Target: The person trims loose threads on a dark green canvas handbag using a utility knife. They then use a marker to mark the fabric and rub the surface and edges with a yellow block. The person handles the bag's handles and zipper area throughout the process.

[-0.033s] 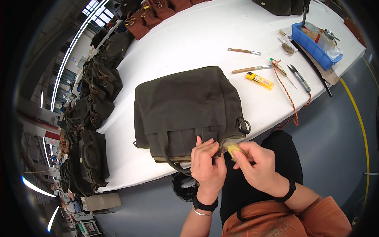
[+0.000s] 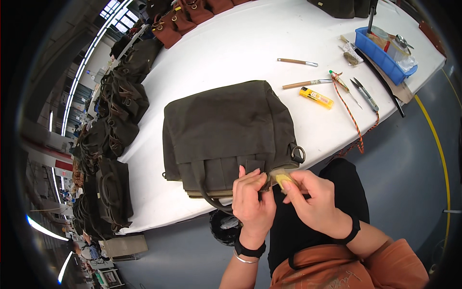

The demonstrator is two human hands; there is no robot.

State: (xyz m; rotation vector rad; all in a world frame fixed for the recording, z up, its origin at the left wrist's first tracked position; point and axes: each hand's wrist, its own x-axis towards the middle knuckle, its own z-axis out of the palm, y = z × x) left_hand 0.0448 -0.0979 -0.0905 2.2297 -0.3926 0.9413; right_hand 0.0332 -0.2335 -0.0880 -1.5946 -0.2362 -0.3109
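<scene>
A dark olive canvas bag (image 2: 221,127) lies on the white table, its zipper (image 2: 211,193) and handle toward me. At the near right corner, my left hand (image 2: 251,195) is closed on the bag's edge by the zipper end. Just right of it, my right hand (image 2: 308,195) pinches a small yellow piece (image 2: 283,180) between thumb and fingers. Its front end is blurred and lies against the bag's edge. My fingers hide part of that corner. A metal ring (image 2: 298,153) hangs from the bag's right side.
Right of the bag lie a yellow box cutter-like case (image 2: 316,98), two wooden-handled tools (image 2: 308,84), an awl (image 2: 345,86) and thread snips (image 2: 365,95) on a cord. A blue bin (image 2: 385,58) stands farther right. Dark bags (image 2: 115,188) line the left side; brown bags (image 2: 197,12) stand at the back.
The yellow piece in my right hand has shifted slightly left and up along the bag's edge. The bag has moved a hair; my left hand keeps its grip.
</scene>
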